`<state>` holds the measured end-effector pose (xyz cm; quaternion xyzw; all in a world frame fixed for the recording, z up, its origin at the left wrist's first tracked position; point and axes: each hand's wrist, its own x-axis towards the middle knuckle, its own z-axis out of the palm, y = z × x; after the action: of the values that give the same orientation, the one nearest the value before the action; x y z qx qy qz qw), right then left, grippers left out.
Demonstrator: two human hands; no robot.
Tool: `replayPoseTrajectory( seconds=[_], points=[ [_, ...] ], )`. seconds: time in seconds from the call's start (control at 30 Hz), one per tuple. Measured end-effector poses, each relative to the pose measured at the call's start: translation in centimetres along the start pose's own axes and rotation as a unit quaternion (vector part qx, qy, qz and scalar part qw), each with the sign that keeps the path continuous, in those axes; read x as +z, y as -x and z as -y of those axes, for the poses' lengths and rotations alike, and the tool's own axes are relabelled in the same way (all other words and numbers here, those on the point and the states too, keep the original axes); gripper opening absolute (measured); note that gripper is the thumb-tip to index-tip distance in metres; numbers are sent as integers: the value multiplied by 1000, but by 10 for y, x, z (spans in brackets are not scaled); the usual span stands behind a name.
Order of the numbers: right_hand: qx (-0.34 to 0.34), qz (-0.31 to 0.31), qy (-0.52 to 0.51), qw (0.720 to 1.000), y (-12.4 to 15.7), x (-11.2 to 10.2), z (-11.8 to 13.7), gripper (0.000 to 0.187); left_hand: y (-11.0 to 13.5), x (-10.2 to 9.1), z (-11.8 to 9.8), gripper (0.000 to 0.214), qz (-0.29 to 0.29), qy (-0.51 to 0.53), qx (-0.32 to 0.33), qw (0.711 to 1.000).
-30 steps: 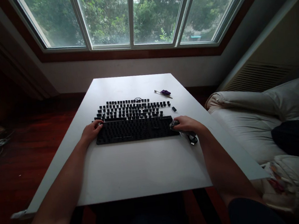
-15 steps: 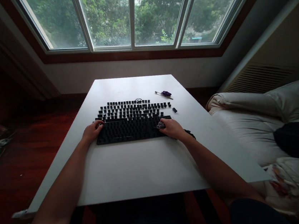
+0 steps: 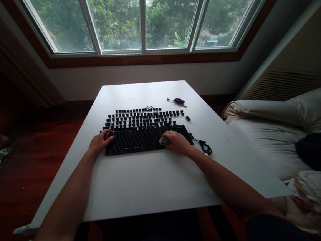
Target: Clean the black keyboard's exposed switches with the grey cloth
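Observation:
A black keyboard (image 3: 134,142) without its keycaps lies flat on the white table (image 3: 144,184). My left hand (image 3: 100,141) grips its left end, fingers at the far corner and thumb over the top. In my right hand (image 3: 177,141) is a crumpled grey cloth (image 3: 164,140), pressed against the right half of the keyboard. Its folds are partly hidden under my fingers. Just beyond the keyboard, the loose black keycaps (image 3: 137,117) stand in several rows. A coiled black cable (image 3: 205,147) rests beside the keyboard's right end.
Toward the back right of the table lie a purple object (image 3: 178,100) and a thin stick-like tool (image 3: 172,101). One larger black keycap (image 3: 188,119) sits apart on the right. A pale sofa (image 3: 267,139) stands along the table's right side, below a window (image 3: 143,18) wall.
My right hand has slid left across the keyboard with the cloth, uncovering the keyboard's right end and more of the cable. My left hand stays at the left end.

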<state>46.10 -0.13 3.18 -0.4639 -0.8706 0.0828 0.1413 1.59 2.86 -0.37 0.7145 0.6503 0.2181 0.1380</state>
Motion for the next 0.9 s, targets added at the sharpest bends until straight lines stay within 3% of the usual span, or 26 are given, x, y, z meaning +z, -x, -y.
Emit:
replayPoseTrajectory(
  seconds=[0.13,0.37,0.53,0.73,0.9],
  points=[
    [5,22,8,1000,-1,-5,-5,22,0,-1,0,50,6,4,4,1000],
    [64,117,-13,991,10,-43,-40,15,0,-2,1,51,8,10,11,1000],
    [107,51,-29,993,12,-50,-52,26,2,-4,1,52,11,21,27,999],
    [-2,-42,-40,998,2,-23,-28,38,2,-5,0,51,21,21,41,999],
    [-43,32,-10,999,3,-28,-27,40,2,-4,0,49,23,24,38,999]
  ],
)
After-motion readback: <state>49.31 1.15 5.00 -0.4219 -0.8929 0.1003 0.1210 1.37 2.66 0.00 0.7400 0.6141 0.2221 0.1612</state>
